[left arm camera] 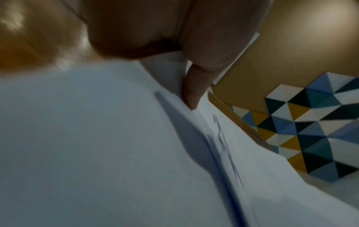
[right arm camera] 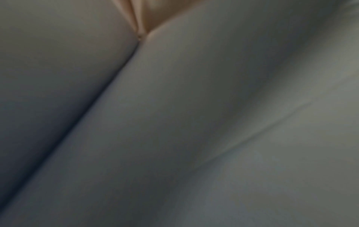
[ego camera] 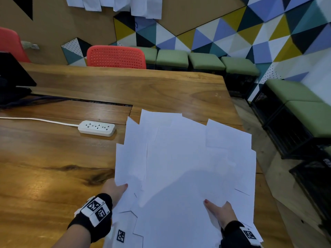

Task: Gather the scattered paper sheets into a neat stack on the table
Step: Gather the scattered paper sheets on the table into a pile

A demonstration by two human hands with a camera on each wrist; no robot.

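Note:
Several white paper sheets point(ego camera: 188, 158) overlap in an uneven, fanned bundle over the right end of the wooden table point(ego camera: 53, 158). My left hand point(ego camera: 116, 190) pinches the bundle's left edge, thumb on top, fingers hidden beneath. Near the lower right, my right hand point(ego camera: 218, 210) holds the sheets the same way, its thumb lying across the top sheet. In the left wrist view the thumb point(left arm camera: 194, 92) presses on the offset paper sheets point(left arm camera: 97, 138). Blurred paper sheets point(right arm camera: 194, 122) fill the right wrist view, with a bit of skin at the top. Corners stick out on all sides.
A white power strip point(ego camera: 96, 128) with its cord lies on the table left of the sheets. A dark screen point(ego camera: 12, 76) stands at the far left. A red chair point(ego camera: 116, 57) and green stools point(ego camera: 206, 61) line the far side. The table's right edge point(ego camera: 234, 111) runs under the bundle.

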